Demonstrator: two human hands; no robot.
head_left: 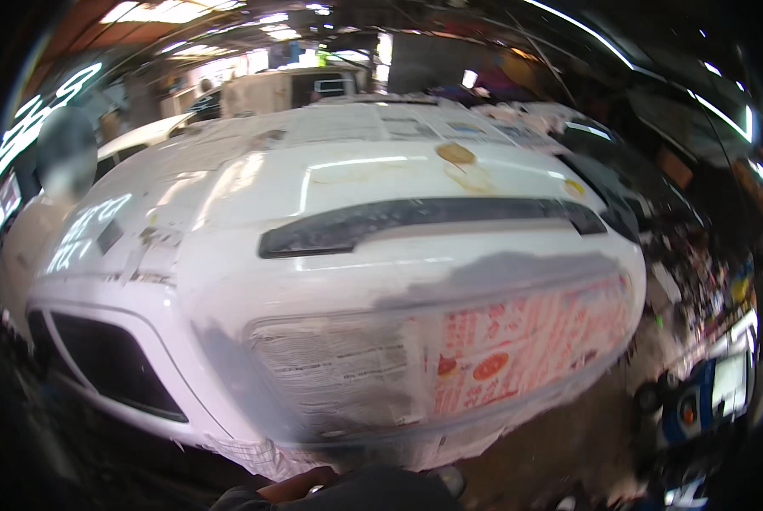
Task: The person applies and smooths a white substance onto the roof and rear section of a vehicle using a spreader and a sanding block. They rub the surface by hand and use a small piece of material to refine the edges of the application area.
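Fingers of the left hand point(300, 485) just show at the lower edge beside dark clothing point(390, 491); I cannot tell whether they are spread, curled or gripping anything, and the right hand is out of view. Nearest that hand, directly ahead, is the rear end of a white vehicle point(219, 277). Its surface shines in places, with a dull grey patch point(518, 271) above the papered rear window point(420, 366) and a brownish stain point(456, 154) above the dark spoiler point(432, 213). Newspaper point(339, 370) with small dark print covers the window's left part, a red-printed sheet point(530, 345) the right; the small print is too blurred to read. More paper point(339, 125) lies over the roof point(339, 179). A blurred person point(23, 255) stands by the left flank. Around them, a dim, cluttered room point(424, 64) holds a blue-and-white machine point(695, 404) at the right and bright light strips point(581, 31) overhead.
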